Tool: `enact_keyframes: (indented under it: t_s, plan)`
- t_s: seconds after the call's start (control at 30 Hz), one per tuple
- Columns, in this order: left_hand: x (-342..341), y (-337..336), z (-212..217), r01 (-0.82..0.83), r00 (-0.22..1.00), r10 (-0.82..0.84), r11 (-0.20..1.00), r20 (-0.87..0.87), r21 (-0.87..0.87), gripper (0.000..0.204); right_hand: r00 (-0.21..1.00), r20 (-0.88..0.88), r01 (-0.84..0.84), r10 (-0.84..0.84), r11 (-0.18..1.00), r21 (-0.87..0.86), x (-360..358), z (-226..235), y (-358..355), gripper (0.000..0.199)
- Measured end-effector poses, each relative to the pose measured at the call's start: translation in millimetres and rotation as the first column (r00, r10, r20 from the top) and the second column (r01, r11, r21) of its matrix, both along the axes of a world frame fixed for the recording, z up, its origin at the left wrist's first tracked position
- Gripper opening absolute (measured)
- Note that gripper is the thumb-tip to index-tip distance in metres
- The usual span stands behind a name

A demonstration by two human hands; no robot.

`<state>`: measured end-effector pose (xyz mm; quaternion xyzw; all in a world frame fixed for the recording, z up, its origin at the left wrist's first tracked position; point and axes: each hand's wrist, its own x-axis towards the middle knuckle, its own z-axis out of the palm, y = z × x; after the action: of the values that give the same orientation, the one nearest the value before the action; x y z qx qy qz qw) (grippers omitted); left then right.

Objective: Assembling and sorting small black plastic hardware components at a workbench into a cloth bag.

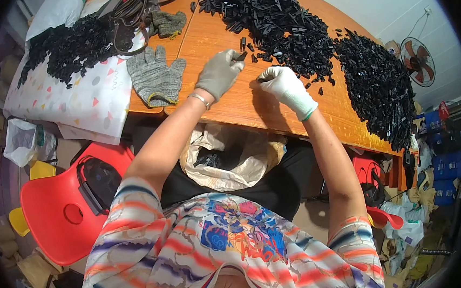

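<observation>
Grey-gloved, the left hand pinches a small black plastic piece in nearly closed fingers, left of the far heap of black pieces. White-gloved, the right hand curls its fingertips together, its hold impossible to tell; good handling likely wants a light, steady pinch low over the wooden table.

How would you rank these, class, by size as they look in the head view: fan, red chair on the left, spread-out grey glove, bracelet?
Largest to smallest:
1. Red chair
2. Spread-out grey glove
3. Fan, probably looking smaller because it is farther away
4. Bracelet
</observation>
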<state>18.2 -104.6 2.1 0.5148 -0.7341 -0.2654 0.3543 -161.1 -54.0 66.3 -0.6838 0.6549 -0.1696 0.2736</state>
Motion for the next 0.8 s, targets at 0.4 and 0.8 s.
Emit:
enact_keyframes:
  t_s: [0.4, 0.8]
  plan:
    - [-1, 33, 8, 0.510, 0.564, 0.000, 0.787, -0.826, 0.348, 0.025, 0.859, 0.485, 0.207, -0.166, 0.978, -0.033, 19, 10, 0, 0.018]
    - [-3, 41, 11, 0.464, 0.642, -0.041, 0.816, -0.765, 0.346, 0.023, 0.925, 0.370, 0.192, -0.085, 0.946, -0.261, 19, -6, 0, 0.020]
